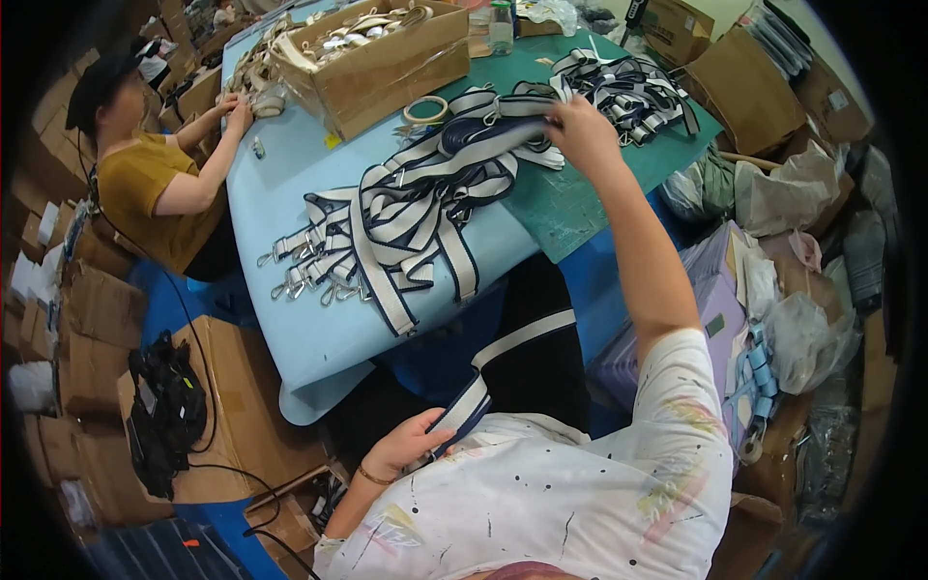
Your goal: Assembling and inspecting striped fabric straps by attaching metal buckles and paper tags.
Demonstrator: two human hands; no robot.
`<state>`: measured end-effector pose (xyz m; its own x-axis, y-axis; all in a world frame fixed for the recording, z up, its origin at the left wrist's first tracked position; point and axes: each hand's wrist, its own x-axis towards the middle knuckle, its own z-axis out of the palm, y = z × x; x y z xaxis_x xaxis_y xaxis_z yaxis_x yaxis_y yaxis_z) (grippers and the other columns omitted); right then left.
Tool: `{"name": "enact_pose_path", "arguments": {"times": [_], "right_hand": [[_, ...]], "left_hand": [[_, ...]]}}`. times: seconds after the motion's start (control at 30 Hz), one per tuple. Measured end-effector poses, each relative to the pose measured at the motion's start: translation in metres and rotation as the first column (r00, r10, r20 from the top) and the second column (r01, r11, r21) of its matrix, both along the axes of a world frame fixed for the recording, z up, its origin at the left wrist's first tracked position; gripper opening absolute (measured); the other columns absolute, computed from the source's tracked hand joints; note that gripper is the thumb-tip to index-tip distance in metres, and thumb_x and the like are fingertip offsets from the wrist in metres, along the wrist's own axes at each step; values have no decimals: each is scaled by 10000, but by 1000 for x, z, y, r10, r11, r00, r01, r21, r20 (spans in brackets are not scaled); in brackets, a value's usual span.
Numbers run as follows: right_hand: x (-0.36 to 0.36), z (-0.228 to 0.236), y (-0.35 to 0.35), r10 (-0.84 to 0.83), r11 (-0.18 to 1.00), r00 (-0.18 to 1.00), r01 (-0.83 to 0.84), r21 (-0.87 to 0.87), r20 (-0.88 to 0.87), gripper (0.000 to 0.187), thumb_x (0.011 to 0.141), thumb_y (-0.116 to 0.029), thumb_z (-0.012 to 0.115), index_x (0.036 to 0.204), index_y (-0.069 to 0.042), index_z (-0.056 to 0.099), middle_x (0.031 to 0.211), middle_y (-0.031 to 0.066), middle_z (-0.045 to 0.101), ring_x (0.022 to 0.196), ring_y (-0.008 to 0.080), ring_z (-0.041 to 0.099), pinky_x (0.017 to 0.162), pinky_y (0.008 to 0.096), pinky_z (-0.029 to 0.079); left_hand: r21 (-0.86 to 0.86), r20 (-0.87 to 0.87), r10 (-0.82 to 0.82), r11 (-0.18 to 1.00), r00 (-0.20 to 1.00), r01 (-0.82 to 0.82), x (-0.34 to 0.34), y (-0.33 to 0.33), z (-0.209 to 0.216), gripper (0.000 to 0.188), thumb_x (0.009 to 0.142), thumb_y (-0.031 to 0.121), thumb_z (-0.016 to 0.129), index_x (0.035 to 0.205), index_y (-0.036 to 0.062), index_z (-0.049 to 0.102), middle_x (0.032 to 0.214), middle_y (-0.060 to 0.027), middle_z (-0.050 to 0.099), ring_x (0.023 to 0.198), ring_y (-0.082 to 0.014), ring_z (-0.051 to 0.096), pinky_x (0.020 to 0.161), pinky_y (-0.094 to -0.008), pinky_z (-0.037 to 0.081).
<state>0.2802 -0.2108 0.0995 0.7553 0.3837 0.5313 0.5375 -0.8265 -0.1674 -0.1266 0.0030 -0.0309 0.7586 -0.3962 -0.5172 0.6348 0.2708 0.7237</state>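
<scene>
Low in front of my body, my left hand (404, 445) is closed round a navy-and-white webbing strap (472, 401). A length of it runs up to the right across my dark-clad leg. My right arm reaches to the far side of the table, where my right hand (583, 130) pinches a strap at the edge of the heap; the webbing there is blurred. Between the hands, a tangled heap of the same straps (387, 220) lies on the table, its metal snap hooks (293, 287) toward the left. A second pile of straps (633, 97) sits beyond my right hand.
The table has a light blue cover (290, 333) and a green mat (565, 213). A cardboard box (387, 85) of beige straps and a tape roll (425, 109) stand on it. A co-worker (159, 184) handles something at the left edge. Cartons and bags crowd both sides.
</scene>
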Motion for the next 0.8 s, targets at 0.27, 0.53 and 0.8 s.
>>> {"name": "enact_pose_path", "arguments": {"times": [0.27, 0.53, 0.8], "right_hand": [[33, 23, 64, 414, 807, 910, -359, 468, -16, 193, 843, -174, 658, 995, -62, 621, 942, 69, 642, 773, 217, 629, 670, 311, 498], [25, -94, -2, -133, 983, 990, 139, -124, 50, 185, 771, -260, 616, 848, -92, 629, 913, 55, 659, 947, 261, 594, 778, 418, 469], [44, -104, 0, 98, 946, 991, -65, -317, 90, 126, 771, -157, 538, 767, -103, 651, 932, 60, 645, 947, 201, 577, 794, 361, 426]], "left_hand": [[59, -44, 133, 990, 990, -130, -3, -3, 8, 238, 931, 93, 550, 1151, 6, 522, 876, -20, 609, 765, -61, 553, 693, -193, 470], [-34, -98, 101, 994, 990, -105, -6, 6, -5, 228, 947, 132, 527, 1142, 14, 519, 828, -22, 603, 703, -67, 544, 631, -189, 459], [51, -63, 43, 998, 997, -40, 10, -5, 5, 241, 936, 115, 548, 1151, 13, 507, 824, -21, 599, 676, -64, 535, 596, -192, 458]]}}
